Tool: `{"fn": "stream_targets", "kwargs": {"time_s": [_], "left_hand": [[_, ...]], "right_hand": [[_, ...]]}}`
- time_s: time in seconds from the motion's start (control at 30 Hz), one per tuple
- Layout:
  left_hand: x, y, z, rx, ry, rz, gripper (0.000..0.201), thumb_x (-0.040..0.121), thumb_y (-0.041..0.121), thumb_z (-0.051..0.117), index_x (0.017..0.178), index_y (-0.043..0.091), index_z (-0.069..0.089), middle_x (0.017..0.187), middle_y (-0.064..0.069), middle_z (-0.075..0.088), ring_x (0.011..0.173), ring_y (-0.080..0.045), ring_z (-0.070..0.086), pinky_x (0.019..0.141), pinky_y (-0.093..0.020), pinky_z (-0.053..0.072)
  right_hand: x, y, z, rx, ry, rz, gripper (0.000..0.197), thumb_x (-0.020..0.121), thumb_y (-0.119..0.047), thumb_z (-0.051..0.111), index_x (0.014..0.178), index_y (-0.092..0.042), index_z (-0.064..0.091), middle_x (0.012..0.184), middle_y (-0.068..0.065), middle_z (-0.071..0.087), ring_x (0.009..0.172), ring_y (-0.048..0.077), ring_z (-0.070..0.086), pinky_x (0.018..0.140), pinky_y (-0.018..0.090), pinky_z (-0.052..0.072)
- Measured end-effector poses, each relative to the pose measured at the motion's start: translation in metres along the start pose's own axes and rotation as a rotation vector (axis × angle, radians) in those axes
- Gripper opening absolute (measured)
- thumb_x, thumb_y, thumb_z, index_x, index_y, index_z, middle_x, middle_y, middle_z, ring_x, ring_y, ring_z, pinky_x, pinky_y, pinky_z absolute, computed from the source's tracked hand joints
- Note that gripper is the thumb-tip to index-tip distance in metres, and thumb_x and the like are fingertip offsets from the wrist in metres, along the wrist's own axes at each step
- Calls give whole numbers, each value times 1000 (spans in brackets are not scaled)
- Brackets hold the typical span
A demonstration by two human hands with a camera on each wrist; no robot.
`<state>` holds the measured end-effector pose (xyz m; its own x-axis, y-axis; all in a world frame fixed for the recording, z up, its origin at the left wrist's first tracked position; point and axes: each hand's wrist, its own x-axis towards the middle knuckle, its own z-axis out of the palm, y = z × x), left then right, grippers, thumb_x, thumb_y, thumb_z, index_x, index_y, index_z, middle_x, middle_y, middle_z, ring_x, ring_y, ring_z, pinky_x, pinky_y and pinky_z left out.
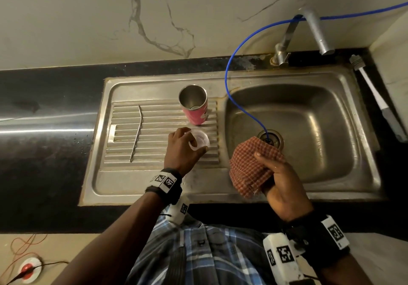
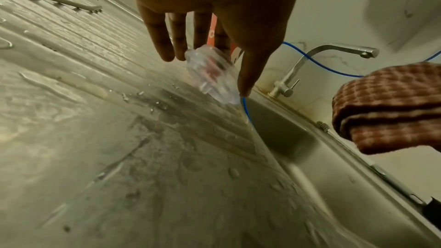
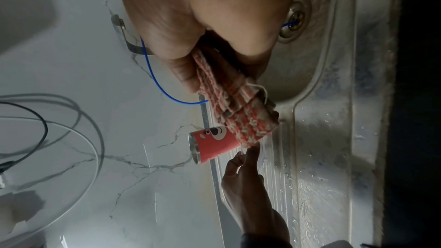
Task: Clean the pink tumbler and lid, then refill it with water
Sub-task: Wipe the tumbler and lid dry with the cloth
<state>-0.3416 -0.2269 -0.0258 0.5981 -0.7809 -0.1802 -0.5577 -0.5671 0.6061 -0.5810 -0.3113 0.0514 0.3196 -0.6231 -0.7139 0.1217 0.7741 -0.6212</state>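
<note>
The pink tumbler (image 1: 195,112) (image 3: 214,142) stands upright and uncapped on the ribbed drainboard (image 1: 159,117), its steel inside showing. Just in front of it, my left hand (image 1: 187,145) (image 2: 207,71) pinches the clear plastic lid (image 1: 199,141) (image 2: 212,74) between thumb and fingers, tilted a little above the wet drainboard. My right hand (image 1: 276,174) grips a folded red-checked cloth (image 1: 251,165) (image 3: 233,105) (image 2: 386,108) over the near left part of the sink basin (image 1: 320,119), apart from the lid.
A bent metal straw (image 1: 136,132) lies on the left of the drainboard. A thin blue hose (image 1: 229,72) runs from the wall into the drain (image 1: 276,139). The tap (image 1: 318,30) stands behind the basin, and a brush (image 1: 375,94) lies on the right counter.
</note>
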Motion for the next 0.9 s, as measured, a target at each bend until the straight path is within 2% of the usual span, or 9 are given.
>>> {"fn": "stream_targets", "kwargs": {"time_s": [0.2,0.33,0.5,0.6,0.67,0.73,0.77,0.8,0.9], "left_hand": [[0,0,1,33,-41,-19,41,80,33,91,105,12,66,141,-7,55,131,-32,43,99,-27,32],[0,3,-1,69,-88,-67,51,79,34,91,116,12,64,145,-9,48,132,-33,41,102,-34,36],[0,4,-6,56,-89,-95,54,84,32,86,125,11,60,146,-11,46,134,-36,41,105,-38,39],[-7,14,-9,65,2,20,40,90,30,81,120,10,62,142,-11,50,130,-33,43,97,-31,35],[-15,28,-12,3,47,165,26,97,33,74,113,14,65,130,-5,60,119,-23,53,92,-31,41],[-22,46,-18,-144,-37,277,20,106,36,63,107,17,68,110,2,72,100,-11,65,83,-34,52],[-24,55,-20,-237,-125,277,24,109,37,58,107,16,70,101,3,75,93,-9,68,82,-35,55],[-24,63,-21,-347,-226,218,29,111,38,54,109,15,72,97,0,77,90,-10,71,83,-35,57],[-24,83,-24,-694,-534,-152,37,106,46,59,114,15,78,104,-7,78,90,-17,71,82,-35,59]], "right_hand": [[0,7,-1,-12,-8,23,37,89,4,65,124,-10,68,120,13,75,112,33,70,79,44,59],[-1,7,2,-41,-28,44,37,90,5,64,122,-13,69,113,9,78,107,31,71,73,43,59],[-3,5,3,-55,-32,35,30,90,1,66,114,-15,71,109,7,79,108,31,71,82,47,57],[-5,2,3,-8,-71,38,27,90,2,65,112,-13,73,112,11,78,101,28,74,82,44,59],[-9,-1,4,28,-110,65,29,90,-1,65,116,-12,72,114,12,77,98,27,76,80,44,61],[-12,-3,3,48,-148,85,36,87,-5,67,123,-11,70,118,14,76,104,31,75,82,47,61],[-13,-6,1,52,-167,86,37,88,-6,67,124,-10,70,120,15,75,105,32,75,83,48,62],[-15,-8,0,52,-185,80,35,90,-6,65,125,-9,69,120,16,75,105,32,75,82,48,63],[-17,-15,-7,47,-215,42,34,95,-5,61,129,-4,68,125,19,72,113,35,71,86,47,62]]}}
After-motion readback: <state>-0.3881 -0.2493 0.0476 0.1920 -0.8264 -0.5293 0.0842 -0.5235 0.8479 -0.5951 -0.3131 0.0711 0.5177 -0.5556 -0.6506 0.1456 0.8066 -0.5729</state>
